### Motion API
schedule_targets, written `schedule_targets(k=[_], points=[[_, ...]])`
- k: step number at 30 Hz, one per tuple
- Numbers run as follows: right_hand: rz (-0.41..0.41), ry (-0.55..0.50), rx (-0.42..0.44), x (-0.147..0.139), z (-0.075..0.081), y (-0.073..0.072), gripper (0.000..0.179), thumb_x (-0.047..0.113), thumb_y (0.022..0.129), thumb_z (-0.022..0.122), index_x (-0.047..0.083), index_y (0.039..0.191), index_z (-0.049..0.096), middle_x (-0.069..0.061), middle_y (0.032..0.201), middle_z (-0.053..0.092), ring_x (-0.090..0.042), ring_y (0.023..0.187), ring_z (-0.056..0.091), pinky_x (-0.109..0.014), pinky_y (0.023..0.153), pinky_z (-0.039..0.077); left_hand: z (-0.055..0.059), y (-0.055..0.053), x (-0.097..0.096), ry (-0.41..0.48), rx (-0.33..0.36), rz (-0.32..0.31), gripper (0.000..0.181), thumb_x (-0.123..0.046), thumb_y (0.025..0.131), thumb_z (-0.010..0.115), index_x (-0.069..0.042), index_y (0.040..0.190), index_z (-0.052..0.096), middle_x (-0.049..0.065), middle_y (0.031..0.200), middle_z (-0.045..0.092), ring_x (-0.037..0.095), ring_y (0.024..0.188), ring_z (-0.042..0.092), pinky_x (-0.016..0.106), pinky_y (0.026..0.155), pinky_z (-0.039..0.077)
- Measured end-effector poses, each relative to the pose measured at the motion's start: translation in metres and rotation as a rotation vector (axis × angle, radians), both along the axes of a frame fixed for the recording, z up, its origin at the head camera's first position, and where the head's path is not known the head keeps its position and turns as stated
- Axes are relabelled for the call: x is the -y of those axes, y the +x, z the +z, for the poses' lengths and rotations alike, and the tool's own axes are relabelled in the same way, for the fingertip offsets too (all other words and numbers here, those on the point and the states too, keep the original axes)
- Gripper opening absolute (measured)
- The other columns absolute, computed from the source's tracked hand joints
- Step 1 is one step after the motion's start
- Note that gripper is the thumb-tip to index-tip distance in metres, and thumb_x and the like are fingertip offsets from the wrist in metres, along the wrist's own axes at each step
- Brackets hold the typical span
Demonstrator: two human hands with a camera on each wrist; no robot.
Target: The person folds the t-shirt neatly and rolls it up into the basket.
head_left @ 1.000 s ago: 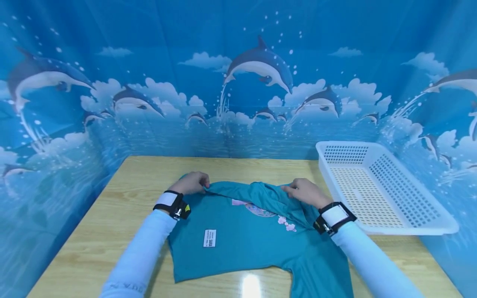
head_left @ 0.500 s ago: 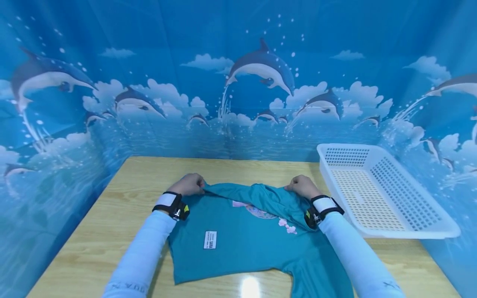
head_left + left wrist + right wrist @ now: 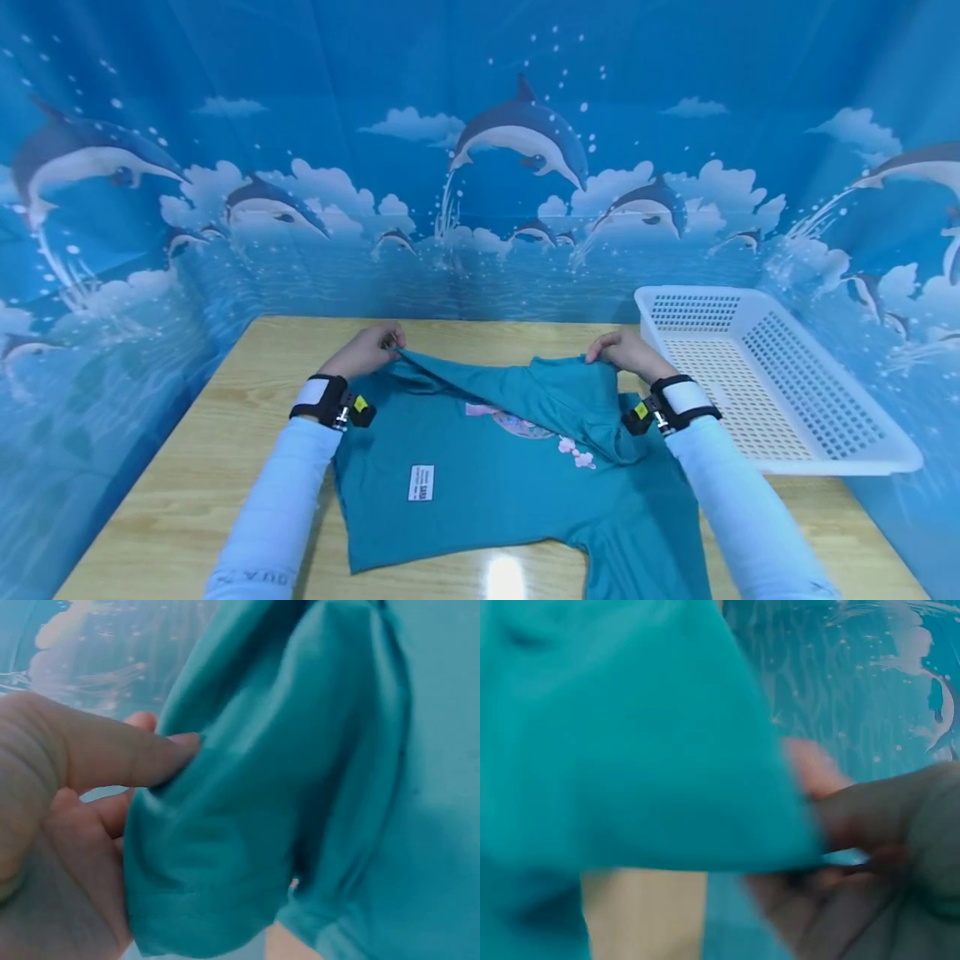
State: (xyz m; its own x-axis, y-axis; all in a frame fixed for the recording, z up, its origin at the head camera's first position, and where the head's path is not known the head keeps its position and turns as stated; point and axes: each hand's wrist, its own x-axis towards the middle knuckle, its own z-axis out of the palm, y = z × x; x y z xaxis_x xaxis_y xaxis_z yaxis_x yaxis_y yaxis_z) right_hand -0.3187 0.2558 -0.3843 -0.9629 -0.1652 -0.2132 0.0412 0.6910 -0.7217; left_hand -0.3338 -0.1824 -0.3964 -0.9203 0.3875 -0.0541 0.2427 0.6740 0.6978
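Lying on the pale wooden table, the teal shirt was spread with the long axis of its body set from left to right across the tabletop. A straight edge was turned to the left, while a sleeve was pointed toward the person and cut off by the bottom of the head view. Along the far side, a flap was folded over, its length laid roughly parallel to the body, and a pink print was partly covered by it. On the near part, a white label was seen with its lettering turned sideways.

The left end of the flap was pinched by the left hand, the thumb being pressed on the cloth in front and the fingers placed behind; in the left wrist view the fabric was gathered there in soft folds. The far right corner was gripped by the right hand between thumb and fingers, closely set, though the right wrist view was blurred. The two hands were held well apart.

Just beyond the right hand, a white basket was placed, its long axis slanted from far left to near right. Behind everything, a blue dolphin backdrop was hung.
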Motion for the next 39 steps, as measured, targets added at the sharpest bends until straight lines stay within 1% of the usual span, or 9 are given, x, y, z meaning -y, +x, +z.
schedule_targets(k=[4, 9, 15, 19, 23, 28, 32, 35, 39], points=[[-0.012, 0.226, 0.021, -0.001, 0.004, 0.002, 0.031, 0.001, 0.092, 0.041, -0.001, 0.097, 0.071, -0.027, 0.122, 0.058, -0.026, 0.087, 0.055, -0.033, 0.071, 0.043, 0.006, 0.002, 0.004, 0.000, 0.001, -0.021, 0.012, 0.005, 0.090, 0.048, -0.001, 0.094, 0.058, 0.011, 0.095, 0.059, 0.024, 0.086, 0.054, 0.036, 0.075, 0.044], [-0.033, 0.283, -0.032, -0.001, -0.002, 0.003, 0.037, -0.007, 0.087, 0.039, -0.004, 0.112, 0.066, -0.028, 0.126, 0.055, -0.030, 0.089, 0.052, -0.034, 0.067, 0.036, 0.007, 0.003, 0.008, -0.030, 0.002, 0.014, 0.021, 0.004, 0.091, 0.049, 0.000, 0.089, 0.070, 0.014, 0.100, 0.067, 0.028, 0.096, 0.060, 0.043, 0.085, 0.048], [-0.114, 0.257, -0.452, -0.001, -0.004, -0.005, 0.043, -0.012, 0.086, 0.037, -0.005, 0.123, 0.060, -0.027, 0.116, 0.048, -0.037, 0.092, 0.049, -0.039, 0.064, 0.038, 0.013, -0.010, 0.002, -0.025, -0.139, 0.112, 0.028, 0.000, 0.095, 0.045, -0.003, 0.107, 0.070, 0.018, 0.120, 0.058, 0.034, 0.102, 0.054, 0.045, 0.077, 0.046], [-0.205, 0.448, -0.615, -0.003, -0.011, -0.022, 0.043, -0.003, 0.090, 0.048, -0.009, 0.133, 0.048, -0.031, 0.132, 0.039, -0.045, 0.107, 0.049, -0.052, 0.080, 0.045, 0.012, -0.027, -0.017, -0.165, -0.241, 0.148, 0.034, -0.007, 0.095, 0.047, 0.000, 0.126, 0.059, 0.023, 0.137, 0.044, 0.041, 0.120, 0.042, 0.053, 0.094, 0.039], [-0.201, 0.633, -0.501, 0.007, -0.022, -0.030, 0.053, 0.010, 0.088, 0.059, -0.015, 0.132, 0.043, -0.039, 0.144, 0.025, -0.052, 0.115, 0.047, -0.059, 0.096, 0.040, -0.005, -0.032, -0.039, -0.398, -0.157, 0.146, 0.057, -0.020, 0.094, 0.054, 0.003, 0.143, 0.037, 0.030, 0.154, 0.009, 0.047, 0.141, 0.010, 0.057, 0.114, 0.013], [-0.044, 0.585, -0.132, 0.047, -0.016, -0.010, 0.039, 0.029, 0.095, 0.053, -0.008, 0.104, 0.063, -0.028, 0.111, 0.058, -0.033, 0.079, 0.060, -0.042, 0.065, 0.049, -0.025, -0.009, -0.060, -0.446, 0.041, 0.202, 0.072, -0.037, 0.089, 0.065, 0.006, 0.140, 0.039, 0.035, 0.152, 0.006, 0.052, 0.139, 0.014, 0.059, 0.111, 0.023], [0.062, 0.539, 0.204, 0.056, -0.020, -0.001, 0.068, 0.049, 0.097, 0.043, -0.009, 0.133, 0.048, -0.030, 0.134, 0.048, -0.040, 0.118, 0.052, -0.049, 0.093, 0.045, -0.030, 0.012, -0.067, -0.418, 0.216, 0.245, 0.102, -0.047, 0.080, 0.073, 0.006, 0.148, 0.019, 0.035, 0.152, 0.004, 0.052, 0.140, 0.009, 0.062, 0.108, 0.025], [0.088, 0.492, 0.267, 0.041, -0.035, -0.007, 0.081, 0.056, 0.096, 0.038, -0.007, 0.145, 0.027, -0.032, 0.151, 0.021, -0.047, 0.138, 0.022, -0.059, 0.109, 0.026, -0.032, 0.021, -0.066, -0.467, 0.248, 0.214, 0.110, -0.048, 0.077, 0.074, 0.004, 0.150, 0.010, 0.034, 0.153, 0.000, 0.052, 0.141, 0.003, 0.065, 0.108, 0.023], [0.144, 0.409, 0.180, 0.012, -0.053, -0.018, 0.078, 0.050, 0.099, 0.037, -0.003, 0.150, 0.012, -0.033, 0.153, -0.003, -0.051, 0.140, -0.001, -0.065, 0.110, 0.011, -0.031, 0.023, -0.055, -0.479, 0.224, 0.168, 0.107, -0.042, 0.077, 0.077, 0.000, 0.151, 0.013, 0.032, 0.154, 0.001, 0.051, 0.141, 0.002, 0.065, 0.109, 0.020]])
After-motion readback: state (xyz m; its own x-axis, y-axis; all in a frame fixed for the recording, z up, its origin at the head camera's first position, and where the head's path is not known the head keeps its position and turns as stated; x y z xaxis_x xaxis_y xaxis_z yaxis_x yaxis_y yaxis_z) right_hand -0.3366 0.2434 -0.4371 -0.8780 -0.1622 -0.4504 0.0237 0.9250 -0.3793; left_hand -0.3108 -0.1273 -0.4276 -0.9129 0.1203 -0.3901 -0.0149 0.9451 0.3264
